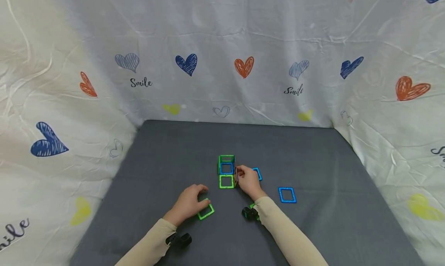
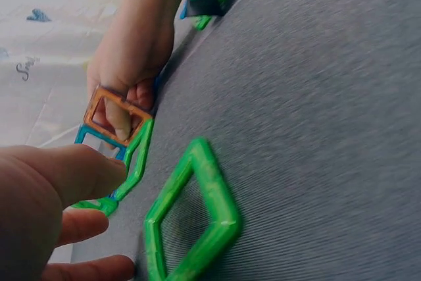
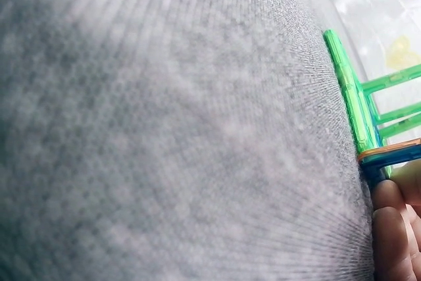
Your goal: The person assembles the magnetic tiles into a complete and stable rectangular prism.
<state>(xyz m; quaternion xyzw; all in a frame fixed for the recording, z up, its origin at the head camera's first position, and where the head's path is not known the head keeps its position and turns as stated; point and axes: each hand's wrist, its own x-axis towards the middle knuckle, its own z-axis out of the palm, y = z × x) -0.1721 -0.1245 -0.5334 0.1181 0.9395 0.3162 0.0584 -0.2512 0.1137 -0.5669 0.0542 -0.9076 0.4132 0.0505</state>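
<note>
Build: a small box-like structure of green and blue plastic-looking square frames (image 1: 219,166) stands on the dark grey cloth-covered tabletop (image 1: 180,150); a green square frame (image 1: 226,187) lies flat at its near side, and a blue square frame (image 1: 221,168) shows within its outline.
Orange frame: an orange plastic-looking square frame (image 2: 123,102) stands upright at the right side of the build, with blue plastic directly against it.
Right hand: the right hand (image 1: 249,181), just right of the build, pinches the orange frame between thumb and fingers.
Left hand: the left hand (image 1: 189,203), nearer the person and left of the build, is released, fingers relaxed and slightly spread.
Loose green frame: a green plastic-looking square frame (image 2: 217,189) lies below the left hand's thumb, left of the build on the near side.
Loose blue frames: one blue square frame (image 1: 259,174), partly hidden, lies just beyond the right hand, right of the build; another blue square frame (image 1: 288,202) lies farther right.
Right wrist: a black wrist camera (image 1: 248,213) partly covers a green piece (image 1: 252,205), right of the build and nearer the person.
Backdrop: a white heart-printed cloth (image 1: 215,38) hangs behind the build.
</note>
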